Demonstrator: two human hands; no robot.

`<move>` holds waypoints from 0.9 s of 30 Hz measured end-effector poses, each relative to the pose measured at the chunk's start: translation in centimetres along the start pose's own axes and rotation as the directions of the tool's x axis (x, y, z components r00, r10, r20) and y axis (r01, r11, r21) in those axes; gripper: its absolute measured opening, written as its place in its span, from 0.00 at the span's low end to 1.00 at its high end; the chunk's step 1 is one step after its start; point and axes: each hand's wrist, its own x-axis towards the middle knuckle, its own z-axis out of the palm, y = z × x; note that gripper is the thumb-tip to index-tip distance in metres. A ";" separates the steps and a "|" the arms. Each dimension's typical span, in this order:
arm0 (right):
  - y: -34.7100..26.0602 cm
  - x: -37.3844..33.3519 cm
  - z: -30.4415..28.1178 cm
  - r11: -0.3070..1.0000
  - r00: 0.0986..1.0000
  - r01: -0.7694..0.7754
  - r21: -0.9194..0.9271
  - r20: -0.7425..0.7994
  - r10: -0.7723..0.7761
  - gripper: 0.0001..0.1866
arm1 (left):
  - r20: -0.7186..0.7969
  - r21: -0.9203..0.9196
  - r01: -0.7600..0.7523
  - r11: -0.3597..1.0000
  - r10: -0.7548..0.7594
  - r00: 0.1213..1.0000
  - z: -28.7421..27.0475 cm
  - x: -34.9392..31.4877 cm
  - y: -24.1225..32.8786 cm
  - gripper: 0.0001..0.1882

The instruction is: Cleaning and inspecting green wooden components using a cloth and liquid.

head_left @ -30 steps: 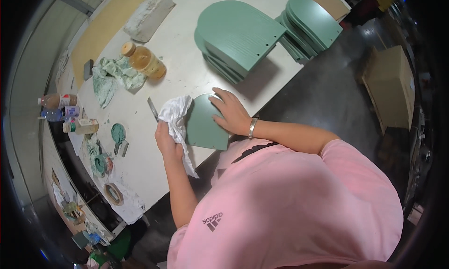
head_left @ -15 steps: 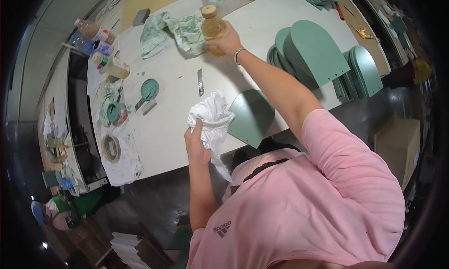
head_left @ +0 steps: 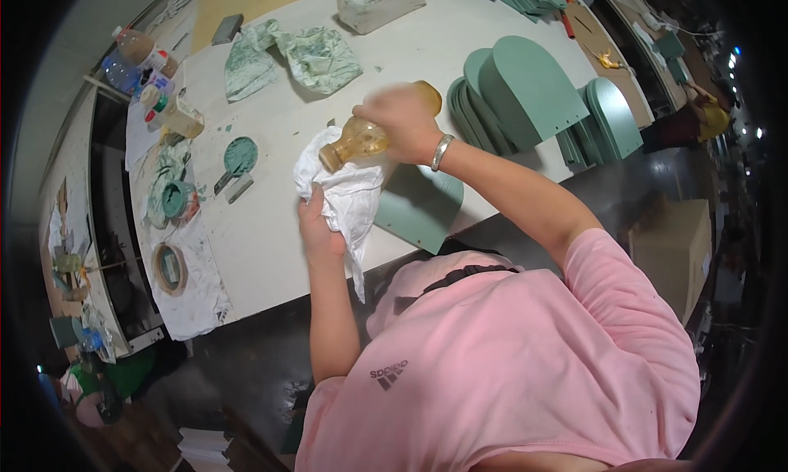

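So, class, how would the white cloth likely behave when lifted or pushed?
The white cloth is probably floppy: its loose end droops beside the left hand. It looks light for its size, given its thin folds. Rolling seems unlikely, given its irregular, crumpled shape.

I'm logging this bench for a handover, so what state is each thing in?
Right hand: closed around the amber bottle
Amber bottle: tilted, neck down at the white cloth
Left hand: closed on the white cloth
White cloth: bunched, lower end hanging
Green panel: lying flat, partly covered
Larger panel stack: piled, edges uneven
Stained rag: crumpled, smeared green
Green paste dish: uncovered
Tape roll: lying flat
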 end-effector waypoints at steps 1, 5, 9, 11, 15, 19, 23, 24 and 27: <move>0.1 0.2 -0.4 0.998 0.999 0.028 -0.059 0.036 -0.026 0.20 | 0.009 -0.001 0.007 1.000 -0.007 1.000 -0.3 0.3 -0.3 0.22; 0.6 0.0 -1.1 0.992 0.999 -0.002 -0.130 0.046 0.008 0.18 | 0.060 -0.045 0.052 0.998 -0.049 0.997 -1.2 0.9 -1.1 0.24; 1.2 -0.1 -1.6 0.986 0.998 0.005 -0.164 0.055 0.004 0.17 | 0.081 -0.065 0.091 0.994 -0.086 0.993 -1.1 0.9 -0.9 0.25; 1.2 0.0 -1.7 0.976 0.995 0.010 -0.216 0.101 0.012 0.15 | 0.084 -0.069 0.091 0.993 -0.085 0.993 -1.2 0.9 -0.9 0.25; 1.4 0.1 -1.4 0.985 0.999 0.030 -0.167 -0.005 -0.032 0.16 | 0.086 -0.058 0.086 0.995 -0.081 0.993 -1.1 0.5 -0.7 0.25; 2.1 0.2 0.4 0.991 0.990 -0.130 -0.024 0.050 0.131 0.25 | 0.102 -0.079 0.101 0.992 -0.093 0.990 -0.7 0.3 -0.5 0.24; 3.5 1.8 1.6 0.603 0.864 -0.434 0.669 0.121 0.488 0.31 | 0.044 0.075 0.067 0.995 -0.070 0.997 1.5 -0.5 0.0 0.21; 4.0 2.1 1.8 0.458 0.827 -0.456 0.763 0.172 0.536 0.35 | 0.031 0.196 0.070 0.978 -0.077 0.997 2.0 -0.6 -0.1 0.20; 6.1 2.4 3.4 0.445 0.792 -0.440 0.780 0.103 0.602 0.38 | 0.209 0.797 -0.050 0.601 -0.197 0.958 3.7 -0.5 -2.0 0.23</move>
